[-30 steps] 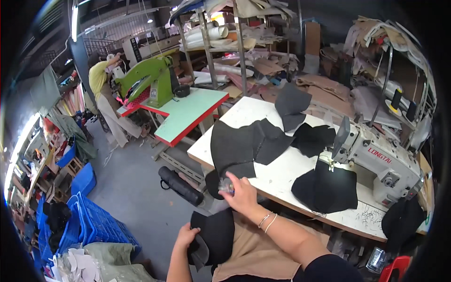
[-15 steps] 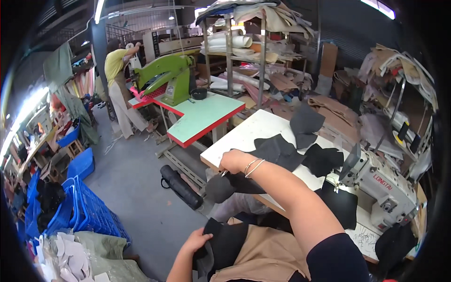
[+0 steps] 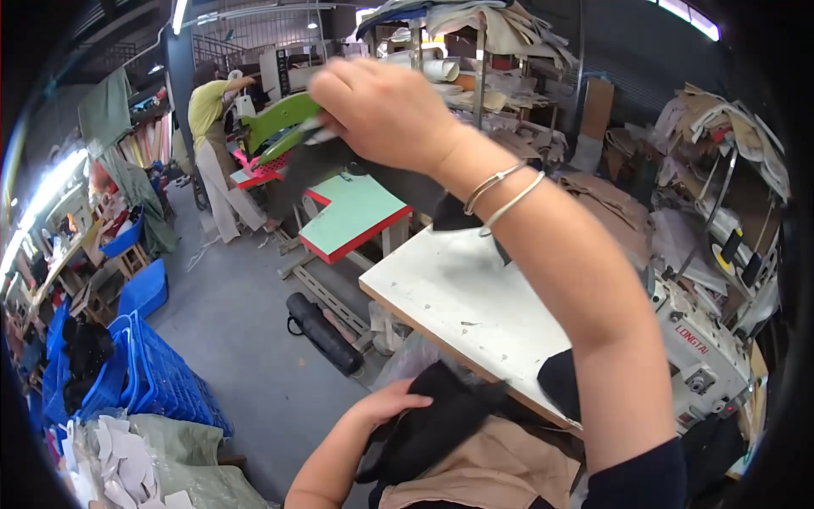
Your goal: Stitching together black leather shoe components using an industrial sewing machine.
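Observation:
My right hand (image 3: 386,114) is raised high over the work table, its fingers closed on dark fabric pieces (image 3: 420,187) that hang blurred below it. Something small and pale shows at its fingertips, too smeared to name. Low at my lap, my left hand (image 3: 397,402) grips black fabric pieces (image 3: 437,416), thumb on top. These rest against a tan apron (image 3: 483,462) on my lap. Another black piece (image 3: 557,382) lies at the table's near edge, partly behind my right forearm. Beyond that arm stands a white sewing machine (image 3: 691,343), partly hidden.
The white table (image 3: 449,293) carries small scraps. Left of it a black cylindrical bag (image 3: 322,335) lies on the floor. Blue crates (image 3: 174,382) and a plastic sack of pale offcuts (image 3: 127,458) stand at left. Farther off, a person (image 3: 212,153) stands near a green press (image 3: 275,127).
My right hand has swung up and away from the table edge, lifting dark pieces. The dark pieces spread over the table's middle are gone from there. My left hand has shifted slightly right and up.

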The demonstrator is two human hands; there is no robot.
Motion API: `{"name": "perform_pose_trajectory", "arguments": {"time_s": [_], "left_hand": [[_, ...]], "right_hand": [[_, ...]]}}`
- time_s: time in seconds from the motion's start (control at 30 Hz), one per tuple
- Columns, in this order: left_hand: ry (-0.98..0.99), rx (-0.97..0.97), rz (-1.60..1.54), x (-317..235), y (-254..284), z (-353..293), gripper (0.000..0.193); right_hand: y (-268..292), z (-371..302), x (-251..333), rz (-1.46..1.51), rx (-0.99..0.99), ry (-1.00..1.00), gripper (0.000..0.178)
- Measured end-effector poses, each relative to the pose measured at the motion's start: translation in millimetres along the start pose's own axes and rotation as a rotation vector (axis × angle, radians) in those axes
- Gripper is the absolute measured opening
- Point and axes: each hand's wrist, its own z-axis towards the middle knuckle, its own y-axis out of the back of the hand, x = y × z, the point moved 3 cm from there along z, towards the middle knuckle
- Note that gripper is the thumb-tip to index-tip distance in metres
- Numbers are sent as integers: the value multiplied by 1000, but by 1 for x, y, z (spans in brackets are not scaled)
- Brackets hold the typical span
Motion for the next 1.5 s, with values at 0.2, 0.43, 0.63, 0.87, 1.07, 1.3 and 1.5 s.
{"name": "perform_pose_trajectory", "arguments": {"time_s": [0.2,0.43,0.63,0.87,1.07,1.3,1.5], "left_hand": [[-196,222,-92,-60,-43,58,47],[-104,162,-166,-82,-23,102,53],[-184,94,548,-79,-5,125,44],[-96,45,396,-64,-37,73,48],[-100,-116,52,-25,-36,67,41],[-180,-435,693,-20,-1,51,47],[-250,-470,1100,-56,-30,-21,36]], "right_hand": [[93,-3,40,-321,-37,130,17],[197,-180,170,152,791,-417,32],[199,-261,287,610,674,-1491,26],[206,-292,289,1138,425,-1744,55],[156,-312,261,737,267,-1902,60],[127,-318,287,1147,310,-1880,42],[165,-296,204,567,633,-1606,38]]}}
